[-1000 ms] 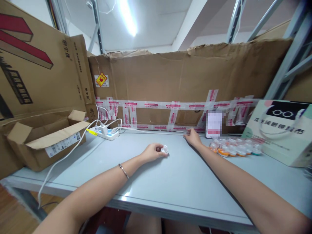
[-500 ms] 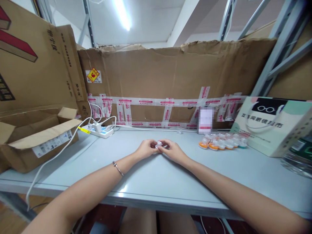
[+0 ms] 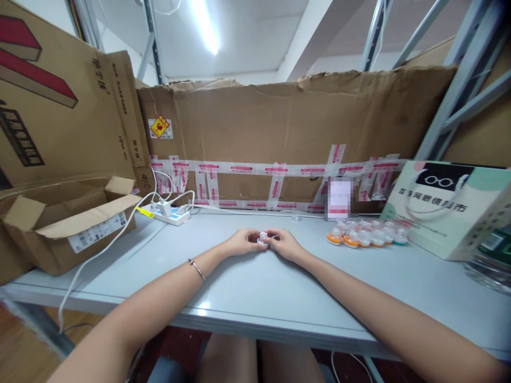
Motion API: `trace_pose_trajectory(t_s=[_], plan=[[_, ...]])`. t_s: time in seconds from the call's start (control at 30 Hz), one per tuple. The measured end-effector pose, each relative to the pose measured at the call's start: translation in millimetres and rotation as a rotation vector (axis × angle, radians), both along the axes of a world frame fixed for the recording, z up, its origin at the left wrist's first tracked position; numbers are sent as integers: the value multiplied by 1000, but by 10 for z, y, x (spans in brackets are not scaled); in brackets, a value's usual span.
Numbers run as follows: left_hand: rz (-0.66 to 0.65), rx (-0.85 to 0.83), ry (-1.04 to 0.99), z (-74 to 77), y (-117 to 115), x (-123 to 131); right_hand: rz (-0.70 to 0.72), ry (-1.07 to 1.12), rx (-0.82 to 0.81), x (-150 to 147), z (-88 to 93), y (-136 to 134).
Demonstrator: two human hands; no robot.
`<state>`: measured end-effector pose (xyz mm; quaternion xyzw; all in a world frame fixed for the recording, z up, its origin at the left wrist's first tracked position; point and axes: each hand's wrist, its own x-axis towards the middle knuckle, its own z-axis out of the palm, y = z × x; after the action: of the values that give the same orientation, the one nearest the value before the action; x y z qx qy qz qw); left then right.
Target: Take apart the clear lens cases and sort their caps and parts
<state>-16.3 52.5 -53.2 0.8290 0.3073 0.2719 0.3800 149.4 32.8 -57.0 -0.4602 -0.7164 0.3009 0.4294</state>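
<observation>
Above the middle of the table, a small white figurine (image 3: 263, 239) with dark spots and a wider round base is held upright between both hands. My left hand (image 3: 241, 242) is closed, its fingertips pinching the figurine from the left. From the other side, my right hand (image 3: 284, 244) grips it with thumb and fingers, also closed. The fingers cover part of the figurine's sides. To the right of my hands stands a group of small clear-domed pieces (image 3: 364, 234) with orange and green bases. A small clear piece (image 3: 296, 216) lies at the back of the table.
On the left are an open cardboard box (image 3: 91, 223) and a power strip (image 3: 172, 214) with white cables. A cardboard wall (image 3: 247, 122) closes off the back. A paper bag (image 3: 435, 213) and a large clear bottle (image 3: 491, 263) stand on the right of the grey table (image 3: 255, 298).
The camera view has shifted slightly to the left. Both hands stay together on the figurine, which shows a little more between the fingers now.
</observation>
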Motion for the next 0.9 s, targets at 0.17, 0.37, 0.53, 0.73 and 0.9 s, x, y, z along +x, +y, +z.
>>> trace_pose_trajectory(t_s=[0.17, 0.37, 0.53, 0.73, 0.9], plan=[[-25, 10, -9, 17, 2, -10, 33, 8, -13, 5, -11, 22], [16, 153, 66, 3, -17, 10, -10, -47, 87, -23, 19, -64], [41, 273, 129, 1, -47, 41, -8, -162, 256, -46, 30, -129], [70, 301, 143, -6, -82, 69, -143, -33, 287, -99, 99, -181], [112, 348, 135, -5, -103, 63, 18, 121, 210, -148, 147, -201]])
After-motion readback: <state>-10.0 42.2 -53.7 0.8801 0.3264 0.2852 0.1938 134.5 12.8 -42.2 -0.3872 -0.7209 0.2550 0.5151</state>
